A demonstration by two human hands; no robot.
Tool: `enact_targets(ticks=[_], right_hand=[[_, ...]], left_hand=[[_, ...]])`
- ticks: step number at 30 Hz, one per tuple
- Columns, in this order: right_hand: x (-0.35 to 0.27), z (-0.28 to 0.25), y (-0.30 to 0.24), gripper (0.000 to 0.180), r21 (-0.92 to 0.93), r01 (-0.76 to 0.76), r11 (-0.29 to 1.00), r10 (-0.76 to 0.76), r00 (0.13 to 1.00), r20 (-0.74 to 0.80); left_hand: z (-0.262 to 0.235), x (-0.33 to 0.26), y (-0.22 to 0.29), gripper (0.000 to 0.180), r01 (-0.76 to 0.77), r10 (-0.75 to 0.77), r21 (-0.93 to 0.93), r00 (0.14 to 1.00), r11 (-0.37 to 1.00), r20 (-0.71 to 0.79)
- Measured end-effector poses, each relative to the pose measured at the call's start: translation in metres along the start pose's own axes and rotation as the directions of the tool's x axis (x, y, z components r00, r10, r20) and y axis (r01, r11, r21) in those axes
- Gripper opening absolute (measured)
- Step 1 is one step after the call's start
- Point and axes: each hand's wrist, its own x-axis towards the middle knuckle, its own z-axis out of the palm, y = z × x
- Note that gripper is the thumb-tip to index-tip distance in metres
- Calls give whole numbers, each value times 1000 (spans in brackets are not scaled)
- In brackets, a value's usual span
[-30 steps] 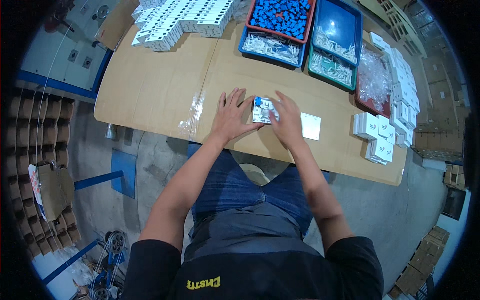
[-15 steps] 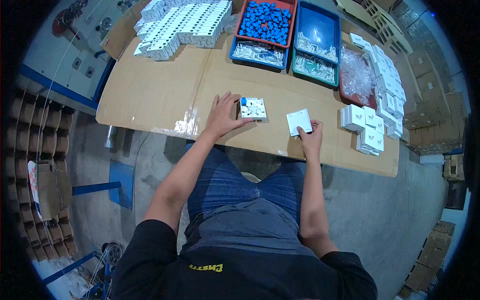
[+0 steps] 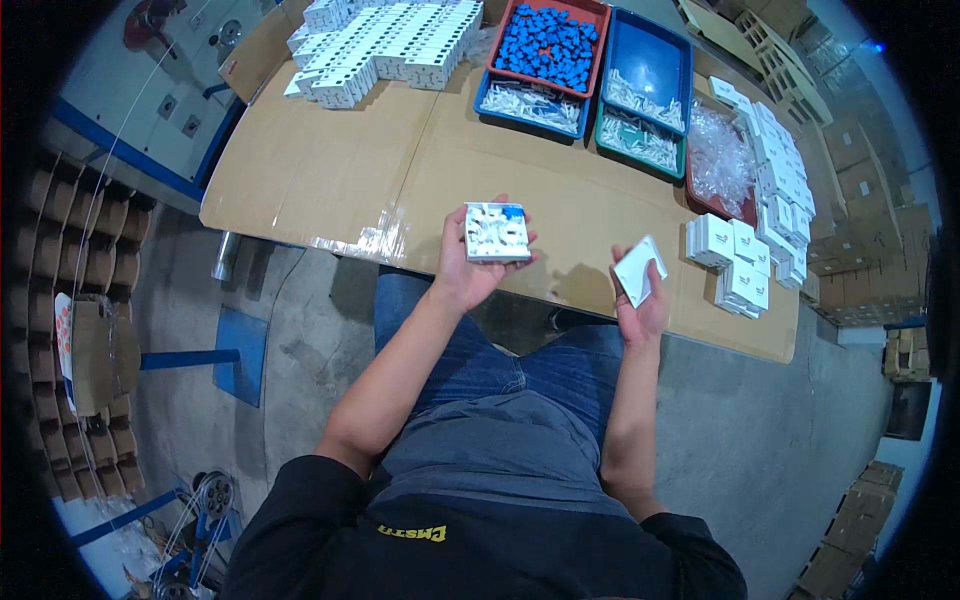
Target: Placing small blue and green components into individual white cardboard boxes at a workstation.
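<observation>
1. Head view: the left hand (image 3: 470,270) is raised over the near edge of the surface (image 3: 330,170), fingers closed around a square white plate (image 3: 497,231) with a blue part at its far right corner. The plate lies flat in the palm, face toward the camera.
2. Head view: the right hand (image 3: 640,305) pinches a small white cover (image 3: 638,272) between thumb and fingers, tilted on edge, one corner pointing up.
3. The cover lies to the right of the plate, well apart, at about the same height; the right hand is the nearer one to it, and both pieces hang just above the near edge of the surface.
4. Far on the surface: a red tray of blue parts (image 3: 548,42), blue and green trays (image 3: 645,60) with white pieces, rows of white units (image 3: 385,45) to the far left.
5. At right, stacked white boxes (image 3: 735,260) stand near the right hand.
</observation>
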Motion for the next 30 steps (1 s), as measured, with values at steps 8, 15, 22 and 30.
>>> enact_targets(ticks=[8, 15, 22, 30], right_hand=[[-9, 74, 7, 80, -158, -248, 956, 289, 886, 363], [-7, 121, 13, 80, -395, 10, 918, 145, 922, 359], [-2, 124, 25, 63, -693, 282, 664, 107, 881, 461], [-12, 136, 44, 74, -566, 824, -28, 79, 566, 821]], left_hand=[[19, -18, -5, 72, 144, -140, -63, 988, 988, 60], [35, -22, -9, 72, 156, -156, -3, 988, 988, 20], [51, -17, -18, 73, 201, -201, 59, 980, 978, 2], [75, -28, -20, 58, 174, -143, 126, 964, 977, -222]])
